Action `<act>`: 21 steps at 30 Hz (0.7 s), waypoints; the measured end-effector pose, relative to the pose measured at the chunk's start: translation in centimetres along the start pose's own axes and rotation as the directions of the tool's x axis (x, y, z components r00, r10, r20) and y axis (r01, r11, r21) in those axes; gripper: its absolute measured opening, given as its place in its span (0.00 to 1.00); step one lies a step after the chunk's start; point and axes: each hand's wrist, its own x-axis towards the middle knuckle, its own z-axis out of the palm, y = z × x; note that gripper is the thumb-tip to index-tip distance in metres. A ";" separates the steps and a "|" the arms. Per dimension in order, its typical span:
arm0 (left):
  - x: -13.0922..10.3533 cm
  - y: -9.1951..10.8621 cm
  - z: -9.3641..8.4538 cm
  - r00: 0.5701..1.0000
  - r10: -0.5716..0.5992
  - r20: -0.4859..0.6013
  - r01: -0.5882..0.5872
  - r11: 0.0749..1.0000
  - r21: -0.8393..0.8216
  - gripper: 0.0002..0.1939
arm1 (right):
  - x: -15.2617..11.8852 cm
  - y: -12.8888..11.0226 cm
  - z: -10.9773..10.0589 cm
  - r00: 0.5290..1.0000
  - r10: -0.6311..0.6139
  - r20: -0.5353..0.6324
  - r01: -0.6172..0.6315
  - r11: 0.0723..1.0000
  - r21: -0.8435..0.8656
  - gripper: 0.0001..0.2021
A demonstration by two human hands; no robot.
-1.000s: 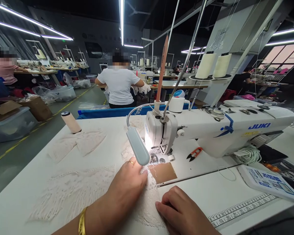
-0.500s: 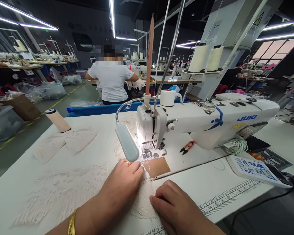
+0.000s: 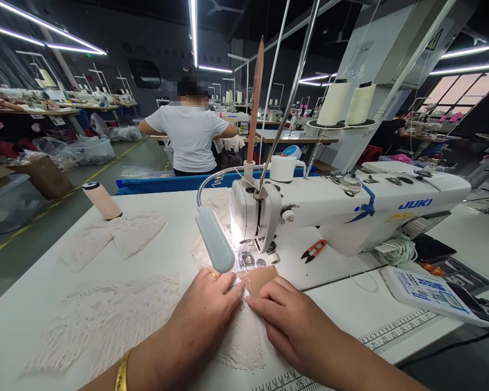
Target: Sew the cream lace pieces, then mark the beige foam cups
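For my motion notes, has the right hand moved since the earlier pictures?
Yes: the right hand moved forward, toward the sewing machine, and now overlaps the brown patch.

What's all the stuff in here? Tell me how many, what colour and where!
Table: 1, white, in front
Sewing machine: 1, white, right of centre
Lamp: 1, grey, machine's left end
Pencil: 1, reddish-brown, upright on machine
Small cone: 1, peach, table's far left
Big cones: 2, cream, behind machine
Snips: 1, orange and black, near machine
Cord: 1 coil, pale green, right
Ruler markings: count unclear, dark, front edge
Bins: at least 2, clear, left floor
Workers: at least 3, white, pink and black tops, background
Lace strip: 1, cream, under both hands
Other lace: several, cream, mostly left
Left hand: 1, gold ring, on lace strip
Right hand: 1, bare, fingertips at lace strip
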 end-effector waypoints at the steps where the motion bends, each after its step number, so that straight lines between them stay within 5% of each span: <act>1: 0.0 0.0 0.0 1.000 0.003 -0.006 -0.003 1.000 -0.003 0.11 | 0.4 0.3 -0.1 1.000 -0.016 0.014 0.017 0.999 -0.032 0.20; 8: 0.5 -0.4 -0.1 0.999 -0.051 -0.008 0.050 0.997 -0.063 0.14 | 2.1 2.0 1.2 0.993 -0.113 -0.021 0.109 0.984 -0.139 0.16; 21: 1.2 -1.9 -0.4 0.995 -0.095 -0.029 0.089 0.983 -0.162 0.12 | 2.3 2.5 2.6 0.998 0.004 -0.056 -0.012 0.991 -0.135 0.21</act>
